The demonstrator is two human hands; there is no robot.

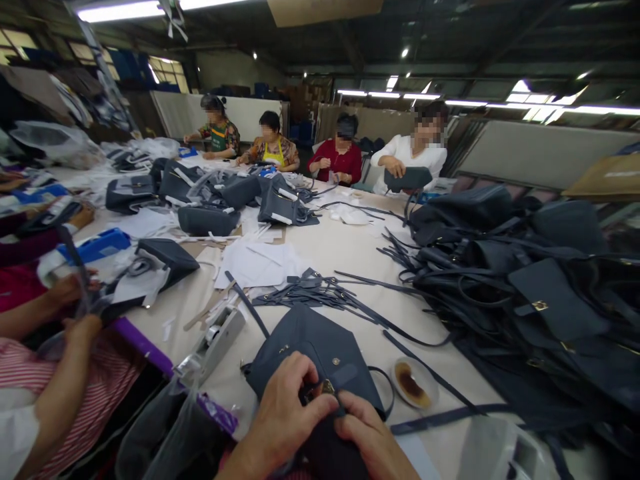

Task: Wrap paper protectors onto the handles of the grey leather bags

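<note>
A dark blue-grey handbag lies in front of me at the table's near edge. My left hand is closed on its dark flap, thumb and fingers beside a small gold clasp. From the other side my right hand grips the same flap, its fingertips just below the clasp. A round metal stud shows on the bag's body, above my hands. Part of the flap and the fingers underneath are hidden. Right of the bag sits a shallow dish with a brown stain.
Dark bags are heaped along the right. Several loose straps lie beyond my bag, near white paper sheets. A tape dispenser stands on the left. A co-worker's hands work close by at left; several people sit across the table.
</note>
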